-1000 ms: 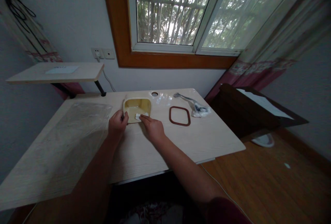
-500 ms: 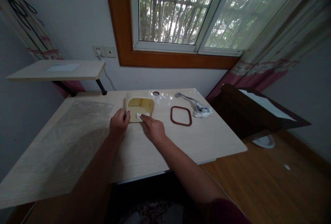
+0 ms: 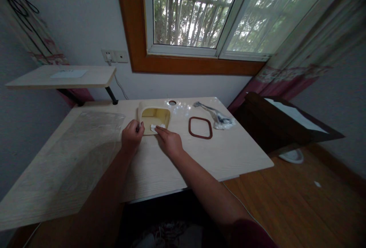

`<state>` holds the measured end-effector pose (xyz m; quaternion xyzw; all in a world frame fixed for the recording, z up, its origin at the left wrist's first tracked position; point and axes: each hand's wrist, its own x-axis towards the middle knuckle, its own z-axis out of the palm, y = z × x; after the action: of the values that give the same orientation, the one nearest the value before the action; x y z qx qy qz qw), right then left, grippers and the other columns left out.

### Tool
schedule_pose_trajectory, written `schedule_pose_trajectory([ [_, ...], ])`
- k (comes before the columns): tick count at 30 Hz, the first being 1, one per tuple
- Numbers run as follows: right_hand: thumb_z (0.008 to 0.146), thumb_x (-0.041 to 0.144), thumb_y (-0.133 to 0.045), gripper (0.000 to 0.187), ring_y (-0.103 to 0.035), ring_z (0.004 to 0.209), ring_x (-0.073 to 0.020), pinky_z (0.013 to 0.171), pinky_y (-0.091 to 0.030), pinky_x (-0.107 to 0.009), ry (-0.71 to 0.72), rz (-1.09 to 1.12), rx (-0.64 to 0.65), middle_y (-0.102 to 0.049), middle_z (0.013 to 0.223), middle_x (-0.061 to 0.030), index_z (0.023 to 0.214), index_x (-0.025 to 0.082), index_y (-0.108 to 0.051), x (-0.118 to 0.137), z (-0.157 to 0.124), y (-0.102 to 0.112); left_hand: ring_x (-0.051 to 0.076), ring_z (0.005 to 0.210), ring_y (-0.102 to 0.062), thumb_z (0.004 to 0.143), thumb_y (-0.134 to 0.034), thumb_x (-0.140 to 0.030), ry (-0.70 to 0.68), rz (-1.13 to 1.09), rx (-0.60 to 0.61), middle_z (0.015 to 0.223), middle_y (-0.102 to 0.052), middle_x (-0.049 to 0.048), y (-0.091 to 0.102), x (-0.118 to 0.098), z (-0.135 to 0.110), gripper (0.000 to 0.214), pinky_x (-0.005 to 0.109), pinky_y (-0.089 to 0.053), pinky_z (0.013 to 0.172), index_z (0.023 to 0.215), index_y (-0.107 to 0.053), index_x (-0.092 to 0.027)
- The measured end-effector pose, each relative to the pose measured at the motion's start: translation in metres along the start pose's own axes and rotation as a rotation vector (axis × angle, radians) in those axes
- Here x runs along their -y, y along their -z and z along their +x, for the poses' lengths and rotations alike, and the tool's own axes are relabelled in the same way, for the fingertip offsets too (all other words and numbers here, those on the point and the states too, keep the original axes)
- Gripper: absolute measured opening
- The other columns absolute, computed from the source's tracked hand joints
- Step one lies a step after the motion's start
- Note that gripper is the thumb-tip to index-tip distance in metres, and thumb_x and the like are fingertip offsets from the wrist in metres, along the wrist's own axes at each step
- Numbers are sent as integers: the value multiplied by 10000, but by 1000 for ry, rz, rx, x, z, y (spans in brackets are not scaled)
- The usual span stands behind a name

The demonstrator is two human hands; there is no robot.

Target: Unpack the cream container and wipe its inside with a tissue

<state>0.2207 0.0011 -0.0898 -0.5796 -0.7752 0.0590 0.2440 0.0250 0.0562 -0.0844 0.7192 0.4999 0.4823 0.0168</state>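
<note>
A cream plastic box (image 3: 156, 115) with rounded corners and a yellowish inside lies on the table, its open side facing me. My left hand (image 3: 132, 135) is closed on the box's near left edge, thumb on the rim. Between finger and thumb sits a small dark spot that I cannot make out. My right hand (image 3: 170, 141) presses a folded white tissue (image 3: 154, 128) at the near side of the box's inside, fingers together. To the right of that hand lies a brown-red rounded frame (image 3: 211, 130), flat on the table.
A clear plastic bag with dark contents (image 3: 223, 122) lies at the back right. Thin plastic sheeting (image 3: 77, 152) covers the table's left part. A raised shelf (image 3: 97, 77) stands at the back left. The table (image 3: 228, 160) has a cable hole near the wall.
Both hands, the box and the tissue look nearly the same as before. The whole view has shifted very slightly.
</note>
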Motion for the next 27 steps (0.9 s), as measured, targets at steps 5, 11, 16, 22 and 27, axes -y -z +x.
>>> schedule_pose_trajectory([
  [5,1037,290,-483,402,-663,1210,-162,993,-561,-312,11,-15,-1,-575,1489,54,1427,335,-572,-1,0,-2,155,565,-341,877,-564,-233,5,-4,-11,593,-330,-34,0,-1,1,340,317,-263,599,654,-307,-241],
  [11,1041,279,-461,428,-646,1236,-161,1017,-550,-319,-5,-40,44,-547,1515,41,1457,340,-541,2,0,0,157,568,-349,859,-555,-211,23,10,-29,594,-336,-31,-1,-1,0,319,316,-270,598,657,-310,-242],
  [16,1046,294,-427,470,-651,1229,-180,996,-565,-338,46,-48,62,-500,1555,18,1513,318,-477,8,-2,-2,162,584,-383,849,-562,-192,26,36,-58,598,-351,-29,-3,1,-1,317,315,-293,609,661,-312,-244],
  [22,1043,336,-428,500,-638,1252,-188,1003,-562,-347,71,-46,81,-478,1573,-10,1542,311,-436,12,-2,1,163,598,-402,852,-572,-191,31,36,-72,603,-372,-24,-2,0,-1,323,309,-311,617,655,-321,-243],
  [27,1062,401,-394,455,-656,1225,-188,1022,-552,-350,18,-17,40,-534,1532,-13,1484,283,-520,11,-3,4,162,591,-387,850,-566,-169,17,48,-91,603,-364,-25,-1,-1,0,336,315,-301,616,653,-305,-244],
])
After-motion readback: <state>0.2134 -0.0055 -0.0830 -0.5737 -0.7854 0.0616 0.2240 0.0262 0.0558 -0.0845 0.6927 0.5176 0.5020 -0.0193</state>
